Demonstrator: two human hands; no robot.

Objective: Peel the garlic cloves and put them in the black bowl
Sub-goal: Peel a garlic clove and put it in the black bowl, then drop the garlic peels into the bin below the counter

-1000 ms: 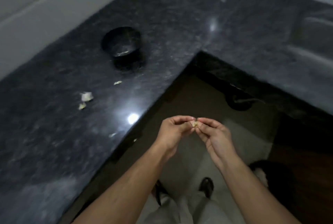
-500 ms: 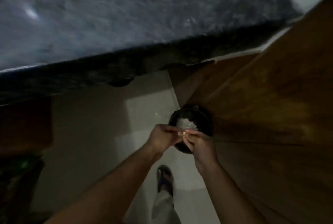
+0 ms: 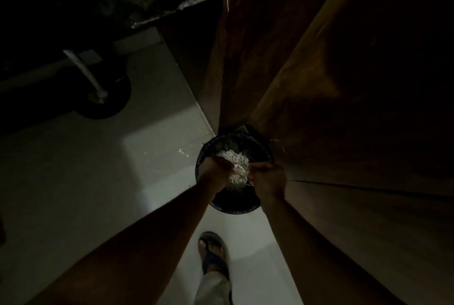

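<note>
We hold both forearms stretched down over a round black bin (image 3: 235, 206) on the pale tiled floor (image 3: 98, 182), beside brown wooden cabinet panels (image 3: 344, 83). Our left hand (image 3: 215, 172) and right hand (image 3: 267, 178) are curled, fingertips nearly meeting above whitish papery peelings (image 3: 237, 161); the dimness hides any garlic clove. A sandalled foot (image 3: 212, 253) stands below.

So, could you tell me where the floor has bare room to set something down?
The pale floor left of the bin is bare up to the round dark stand. It is crowded by the bin: both hands over it, scraps beside it, a sandalled foot below.
</note>
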